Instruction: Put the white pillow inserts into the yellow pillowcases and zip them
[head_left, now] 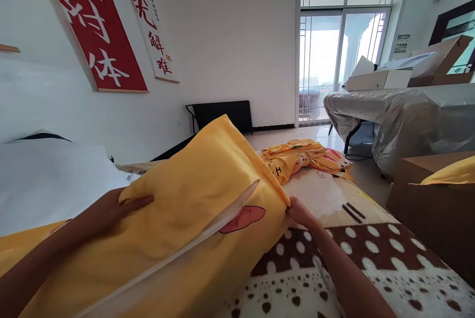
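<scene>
A large yellow pillowcase (185, 169) is held up in front of me, tilted, with one corner pointing up. A long slit runs diagonally across it, and a white pillow (208, 234) shows through. Beside the slit is a pink printed shape (243, 219). My left hand (113, 209) grips the pillowcase at its left side, thumb on top; its other fingers are partly hidden by the cloth. My right hand (297, 210) is closed on the right edge near a lower corner.
Crumpled yellow printed cloth (300, 157) lies on the far end of the patterned blanket (371, 239). Two dark strips (354, 211) rest on it. At right stand a cardboard box (419, 204) with yellow cloth on top and a plastic-covered table (408, 115) bearing opened boxes. A white bundle (55, 184) is at left.
</scene>
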`<state>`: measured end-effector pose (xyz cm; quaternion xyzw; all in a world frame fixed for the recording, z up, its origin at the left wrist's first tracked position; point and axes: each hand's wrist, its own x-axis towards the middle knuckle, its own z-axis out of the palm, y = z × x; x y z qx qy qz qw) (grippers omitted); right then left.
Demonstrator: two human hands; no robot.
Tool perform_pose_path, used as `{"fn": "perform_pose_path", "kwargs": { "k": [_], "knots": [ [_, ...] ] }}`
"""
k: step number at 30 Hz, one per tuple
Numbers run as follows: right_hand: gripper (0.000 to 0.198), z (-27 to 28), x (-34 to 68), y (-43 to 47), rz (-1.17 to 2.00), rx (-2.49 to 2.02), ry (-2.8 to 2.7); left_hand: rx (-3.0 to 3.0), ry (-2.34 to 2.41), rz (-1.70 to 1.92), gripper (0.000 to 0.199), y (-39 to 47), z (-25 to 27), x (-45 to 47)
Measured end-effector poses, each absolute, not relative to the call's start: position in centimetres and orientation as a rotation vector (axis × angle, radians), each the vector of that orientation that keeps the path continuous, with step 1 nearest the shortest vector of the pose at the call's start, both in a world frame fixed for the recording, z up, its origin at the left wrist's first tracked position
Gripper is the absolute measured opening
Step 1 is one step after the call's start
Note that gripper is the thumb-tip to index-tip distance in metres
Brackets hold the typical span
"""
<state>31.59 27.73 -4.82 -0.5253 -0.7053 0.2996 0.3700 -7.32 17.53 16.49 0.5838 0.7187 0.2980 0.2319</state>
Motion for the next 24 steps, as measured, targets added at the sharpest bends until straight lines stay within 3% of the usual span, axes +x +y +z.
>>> {"fn": "perform_pose_path", "kwargs": {
  "k": [3,7,12,15,19,22,24],
  "knots": [
    [0.013,-5.2,31.4,28.0,0.655,-1.406,-1.801,1.578,2.111,0.89,0.057,17.5,18.0,-7.2],
    [0.015,-5.8,31.6,28.0,0.568,-1.463,-1.809,1.574,2.076,0.946,0.059,16.3,18.9,-5.4],
    [0.029,-1.6,30.9,26.1,0.45,-1.422,-1.729,1.552,2.073,0.951,0.062,15.3,18.5,-3.9],
    [0.026,2.8,28.3,21.6,0.36,-1.097,-1.827,1.505,2.087,0.896,0.054,15.5,18.2,-4.5],
    [0.028,5.5,23.7,14.5,0.155,-0.425,-2.365,1.581,2.158,0.779,0.051,15.1,18.1,-4.6],
    [0.039,4.8,21.8,12.7,-0.033,-0.405,-2.545,1.69,2.293,0.627,0.056,14.0,18.1,-3.8],
    [0.037,4.0,21.7,13.3,-0.032,-0.46,-2.586,1.867,2.395,0.545,0.057,13.2,18.0,-3.4]
  ]
}}
